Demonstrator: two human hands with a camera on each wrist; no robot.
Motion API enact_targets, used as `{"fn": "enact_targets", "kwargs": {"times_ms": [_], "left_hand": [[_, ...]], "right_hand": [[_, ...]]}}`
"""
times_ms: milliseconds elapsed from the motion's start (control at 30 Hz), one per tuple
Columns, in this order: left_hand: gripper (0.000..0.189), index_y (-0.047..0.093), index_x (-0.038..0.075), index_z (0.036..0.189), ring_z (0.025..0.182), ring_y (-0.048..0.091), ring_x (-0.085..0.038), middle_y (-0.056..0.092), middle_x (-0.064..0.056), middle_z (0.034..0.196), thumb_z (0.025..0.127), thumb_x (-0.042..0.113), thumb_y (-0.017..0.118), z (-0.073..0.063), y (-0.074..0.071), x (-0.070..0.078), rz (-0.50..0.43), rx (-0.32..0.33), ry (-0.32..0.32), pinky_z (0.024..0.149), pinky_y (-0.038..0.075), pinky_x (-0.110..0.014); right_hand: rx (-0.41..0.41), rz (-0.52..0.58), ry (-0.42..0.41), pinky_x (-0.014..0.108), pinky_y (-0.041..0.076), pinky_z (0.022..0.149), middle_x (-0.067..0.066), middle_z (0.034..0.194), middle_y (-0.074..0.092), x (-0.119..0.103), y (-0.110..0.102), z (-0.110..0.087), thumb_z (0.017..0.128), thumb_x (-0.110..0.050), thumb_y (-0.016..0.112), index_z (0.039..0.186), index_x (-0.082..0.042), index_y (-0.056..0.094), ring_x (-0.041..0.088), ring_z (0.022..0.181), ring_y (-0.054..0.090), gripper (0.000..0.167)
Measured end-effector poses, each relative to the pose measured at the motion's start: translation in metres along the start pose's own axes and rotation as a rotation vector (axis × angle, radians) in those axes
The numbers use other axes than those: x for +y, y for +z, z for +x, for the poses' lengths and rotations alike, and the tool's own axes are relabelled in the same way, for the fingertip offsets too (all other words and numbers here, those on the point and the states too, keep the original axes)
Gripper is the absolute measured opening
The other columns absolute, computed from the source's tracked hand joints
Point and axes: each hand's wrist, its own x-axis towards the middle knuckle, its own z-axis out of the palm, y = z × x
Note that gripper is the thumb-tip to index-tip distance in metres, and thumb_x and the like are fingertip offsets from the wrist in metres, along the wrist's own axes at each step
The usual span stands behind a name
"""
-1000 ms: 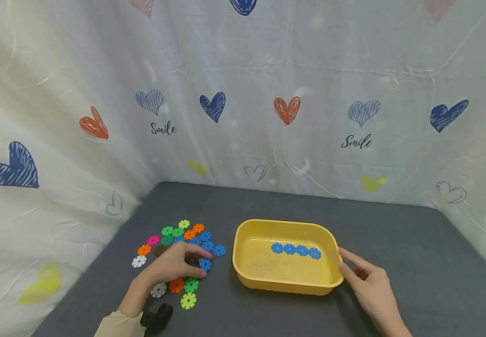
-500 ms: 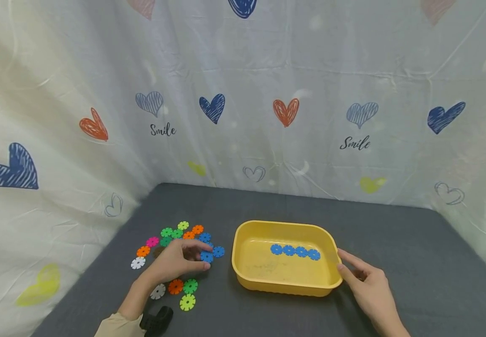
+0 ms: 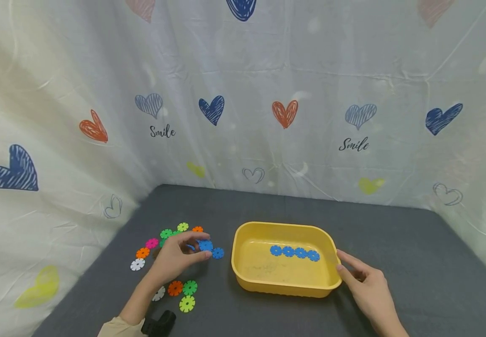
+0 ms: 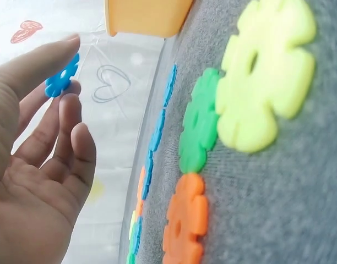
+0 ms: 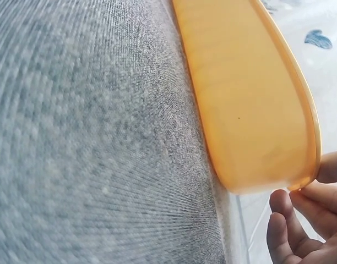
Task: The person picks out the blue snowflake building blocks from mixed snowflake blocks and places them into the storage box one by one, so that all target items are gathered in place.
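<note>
My left hand (image 3: 175,257) pinches a blue snowflake-shaped disc (image 4: 57,85) between thumb and fingers; the left wrist view shows it raised off the table. Just right of that hand lies another blue disc (image 3: 218,253) on the grey cloth. A yellow plastic basin (image 3: 283,287) stands to the right, with several blue discs (image 3: 288,252) in a line on its floor. At the basin's right end, my right hand (image 3: 369,288) grips the rim with thumb and fingers, as the right wrist view (image 5: 317,220) also shows.
Pink, orange and white discs (image 3: 137,264) lie left of the left hand, green and yellow ones (image 3: 165,233) behind it. Nearer are orange, green (image 3: 190,287) and yellow-green discs (image 3: 187,304). A heart-printed curtain (image 3: 251,140) hangs behind the grey table (image 3: 394,243).
My left hand has risen from the table with the blue disc, moving slightly away from me. My right hand stays at the basin's rim, and the basin has not moved.
</note>
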Motion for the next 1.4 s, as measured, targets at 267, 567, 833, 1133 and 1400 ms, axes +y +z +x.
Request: {"fn": "enact_targets", "kwargs": {"times_ms": [267,567,833,1133,1400], "left_hand": [[0.041,0.072,0.024,0.114,0.079,0.06,-0.025,0.062,-0.003,0.089,0.078,0.038,0.084,-0.001,0.004,0.005,-0.004,0.052,-0.022,0.07,0.053,-0.033],[0.037,0.072,0.025,0.112,0.083,0.06,-0.029,0.064,-0.004,0.091,0.079,0.034,0.085,-0.003,0.01,0.016,-0.06,0.058,-0.01,0.072,0.054,-0.033],[0.036,0.072,0.021,0.112,0.083,0.059,-0.025,0.064,-0.005,0.094,0.079,0.03,0.085,-0.002,0.013,0.018,-0.069,0.052,0.04,0.073,0.054,-0.032],[0.036,0.071,0.016,0.116,0.087,0.059,-0.024,0.067,-0.003,0.103,0.082,0.019,0.082,-0.005,0.018,0.031,-0.065,0.077,0.083,0.074,0.053,-0.032],[0.039,0.069,0.018,0.121,0.093,0.059,-0.026,0.067,0.0,0.114,0.084,0.017,0.08,-0.001,0.027,0.022,-0.102,0.092,0.122,0.075,0.053,-0.033]], "right_hand": [[0.003,0.003,-0.005,0.028,0.041,0.054,0.005,0.093,0.067,0.0,0.0,0.0,0.095,-0.036,0.067,0.14,-0.017,0.058,0.019,0.074,0.052,0.05],[0.004,0.008,-0.007,0.028,0.041,0.054,0.006,0.097,0.067,-0.001,0.001,0.0,0.095,-0.035,0.067,0.14,-0.016,0.058,0.019,0.074,0.052,0.049],[0.006,0.005,-0.003,0.028,0.041,0.054,0.006,0.094,0.067,-0.002,0.001,-0.001,0.095,-0.034,0.067,0.14,-0.016,0.058,0.019,0.074,0.052,0.049],[0.008,0.018,-0.02,0.028,0.042,0.054,0.006,0.094,0.069,0.0,0.0,0.0,0.096,-0.035,0.066,0.14,-0.017,0.059,0.019,0.074,0.054,0.048],[-0.001,0.026,-0.02,0.029,0.043,0.054,0.006,0.095,0.069,0.001,0.0,0.0,0.095,-0.039,0.065,0.141,-0.017,0.058,0.022,0.076,0.055,0.051]]}}
